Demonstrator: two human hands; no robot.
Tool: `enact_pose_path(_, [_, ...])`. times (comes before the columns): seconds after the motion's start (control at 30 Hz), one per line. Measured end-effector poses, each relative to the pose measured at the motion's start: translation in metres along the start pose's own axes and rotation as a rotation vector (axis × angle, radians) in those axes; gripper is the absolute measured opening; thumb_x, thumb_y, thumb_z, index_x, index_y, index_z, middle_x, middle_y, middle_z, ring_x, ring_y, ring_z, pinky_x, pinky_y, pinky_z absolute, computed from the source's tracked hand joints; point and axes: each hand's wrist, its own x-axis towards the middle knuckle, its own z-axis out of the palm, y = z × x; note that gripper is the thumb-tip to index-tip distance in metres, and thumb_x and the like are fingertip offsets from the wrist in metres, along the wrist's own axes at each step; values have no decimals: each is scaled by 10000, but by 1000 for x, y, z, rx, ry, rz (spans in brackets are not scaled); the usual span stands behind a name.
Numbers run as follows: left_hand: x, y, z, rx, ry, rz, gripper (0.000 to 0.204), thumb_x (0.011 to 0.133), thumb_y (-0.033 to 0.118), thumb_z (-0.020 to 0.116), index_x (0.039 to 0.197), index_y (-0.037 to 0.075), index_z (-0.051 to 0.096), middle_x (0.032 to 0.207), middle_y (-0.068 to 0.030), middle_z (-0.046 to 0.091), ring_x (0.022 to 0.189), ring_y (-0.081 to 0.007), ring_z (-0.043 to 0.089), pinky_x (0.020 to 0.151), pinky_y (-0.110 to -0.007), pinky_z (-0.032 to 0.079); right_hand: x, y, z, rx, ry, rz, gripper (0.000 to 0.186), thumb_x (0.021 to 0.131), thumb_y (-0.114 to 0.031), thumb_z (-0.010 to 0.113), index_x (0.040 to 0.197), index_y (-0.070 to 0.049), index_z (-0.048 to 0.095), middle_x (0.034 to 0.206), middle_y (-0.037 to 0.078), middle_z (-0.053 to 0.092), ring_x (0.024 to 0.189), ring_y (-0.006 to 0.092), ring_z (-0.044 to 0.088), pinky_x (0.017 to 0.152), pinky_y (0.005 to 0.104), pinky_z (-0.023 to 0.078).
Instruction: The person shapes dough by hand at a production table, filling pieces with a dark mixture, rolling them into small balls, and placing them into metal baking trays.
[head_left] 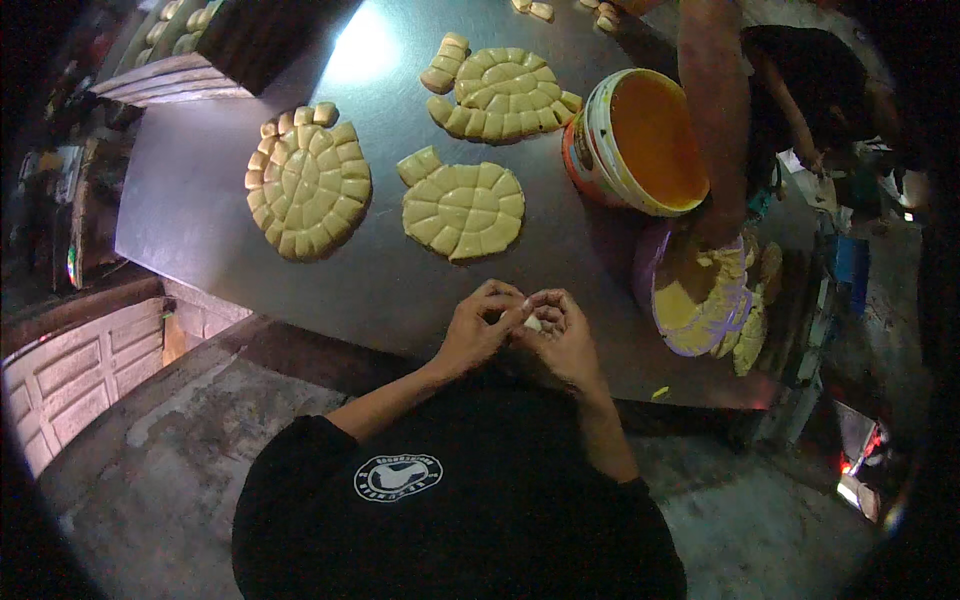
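My left hand (482,325) and my right hand (565,340) meet in front of my chest, at the near edge of the metal table. Their curled fingers close around a small pale piece (533,323) that looks like dough, mostly hidden by the fingers. Beyond them lies a rounded cluster of flattened yellow dough pieces (464,208) set edge to edge. To its left is a larger cluster (308,190), with browner, thicker lumps along its upper left rim. A third cluster (505,92) rests farther back.
An orange-and-white bucket (598,150) of orange liquid stands at the right. Nearer is a purple basin (655,285) with yellow paste, beside more yellow pieces (752,330). Another person's arm (712,100) reaches down toward the basin. A wooden crate (170,80) sits far left.
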Motion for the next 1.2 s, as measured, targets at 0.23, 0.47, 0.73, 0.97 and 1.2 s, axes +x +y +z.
enact_pose_path(0.23, [13,-6,-57,262,202,20,322,921,172,622,1207,34,574,1091,-155,598,871,-222,623,737,-341,500,28,28,18,-891,277,-263,269,895,-190,654,1120,-64,579,1038,98,616,979,237,598,884,411,426])
enact_pose_path(0.47, [64,15,-109,744,508,519,249,794,44,617,1029,-18,562,989,-169,560,951,-366,523,844,-455,408,161,-54,75,-1207,222,-456,189,880,-205,609,1021,-80,630,985,120,647,955,298,593,822,468,394])
enact_pose_path(0.73, [94,-14,-89,966,650,717,411,794,35,594,1155,-106,459,1089,-270,550,939,-462,537,884,-566,417,266,-32,105,-587,-181,-485,297,749,-194,754,931,-15,601,825,131,650,769,276,641,736,381,508])
enact_pose_path(0.97, [80,25,-53,811,631,414,373,862,133,585,1179,-45,501,1115,-196,602,1023,-406,577,988,-559,388,138,-119,40,180,169,-860,296,819,-39,750,1024,-22,537,929,51,615,850,135,602,781,292,517])
enact_pose_path(1.2, [-35,98,121,-125,236,593,296,1027,149,413,1247,-15,523,1164,-120,585,1112,-192,554,978,-323,425,-37,-96,-75,-281,306,-1138,245,793,45,717,1028,6,655,1072,126,649,959,215,647,842,308,528])
